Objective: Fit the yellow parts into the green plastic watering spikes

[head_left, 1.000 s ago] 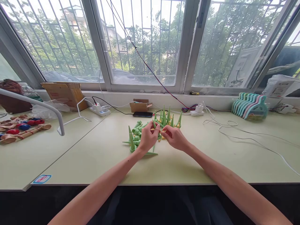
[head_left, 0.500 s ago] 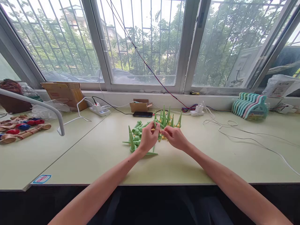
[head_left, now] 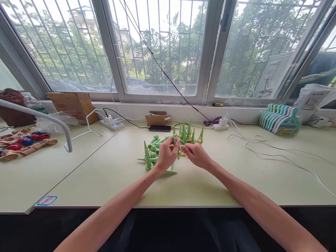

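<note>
Over the middle of the table, my left hand point(head_left: 168, 153) is closed around a green plant watering spike point(head_left: 174, 140), whose pointed end shows above the fingers. Close beside it, my right hand point(head_left: 195, 153) pinches what looks like a small yellow valve at the spike, mostly hidden by the fingertips. Several loose green spikes point(head_left: 148, 157) lie heaped to the left of and behind my left hand, one of them pointing up. Behind my right hand stand several upright green spikes point(head_left: 189, 128) with yellow valves point(head_left: 200, 140) at their bases. More small yellow pieces lie between and behind the hands.
A phone point(head_left: 160, 128) and a small open cardboard box point(head_left: 158, 118) are at the back. Power strips point(head_left: 112, 123) and white cables point(head_left: 252, 140) run along the window side. Wooden toys point(head_left: 26, 143) lie left, near a curved grey bar point(head_left: 59, 122); pastel hangers point(head_left: 279, 119) stand right.
My right hand has shifted very slightly to the right, and its fingers have turned a little. My left hand and the spike in it have barely moved.
</note>
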Demonstrator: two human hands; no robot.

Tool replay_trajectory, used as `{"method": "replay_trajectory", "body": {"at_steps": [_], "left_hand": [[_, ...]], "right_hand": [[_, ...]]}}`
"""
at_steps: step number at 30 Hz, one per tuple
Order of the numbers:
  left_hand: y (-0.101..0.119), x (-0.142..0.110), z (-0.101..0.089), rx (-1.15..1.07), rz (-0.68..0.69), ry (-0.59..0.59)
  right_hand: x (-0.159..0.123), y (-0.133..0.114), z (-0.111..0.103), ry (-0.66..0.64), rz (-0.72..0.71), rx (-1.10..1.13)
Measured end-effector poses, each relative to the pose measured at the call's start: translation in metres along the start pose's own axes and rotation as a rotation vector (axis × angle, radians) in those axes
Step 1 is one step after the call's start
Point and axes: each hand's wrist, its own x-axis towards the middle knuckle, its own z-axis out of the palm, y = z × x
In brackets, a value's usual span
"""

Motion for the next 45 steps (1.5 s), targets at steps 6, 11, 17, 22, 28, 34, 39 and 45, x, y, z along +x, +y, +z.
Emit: {"method": "replay_trajectory", "body": {"at_steps": [6,11,17,22,28,34,39,45], "left_hand": [[-0.0001,0.0005,-0.0004,-0.019,-0.004,0.021],[-0.001,0.0002,-0.0004,0.009,-0.007,0.006],[0.0,-0.0009,-0.0002,0.015,0.004,-0.019],[0.0002,-0.0006,-0.0004,0.008,-0.005,-0.001],[0.0016,-0.0006,-0.0006,-0.012,-0.005,-0.006],[0.002,-0.0014,-0.001,-0.002,0.002,-0.019],[0.0022,-0.0011,-0.0017,-0.001,0.009,-0.029],[0.0027,-0.0013,-0.0018,0.004,0.001,-0.032]], "right_hand": [[-0.0018,-0.0033,-0.0006,-0.009,0.012,-0.006],[-0.0018,-0.0013,0.0001,-0.022,0.002,-0.014],[-0.0005,-0.0003,0.0003,-0.029,-0.003,-0.023],[-0.0019,-0.0036,-0.0013,-0.026,0.026,-0.013],[-0.0031,-0.0042,-0.0013,-0.049,0.021,-0.038],[-0.002,-0.0008,0.0007,-0.043,-0.003,-0.04],[-0.0018,0.0007,0.0013,-0.045,-0.004,-0.044],[-0.0025,-0.0006,0.0005,-0.044,0.003,-0.044]]}}
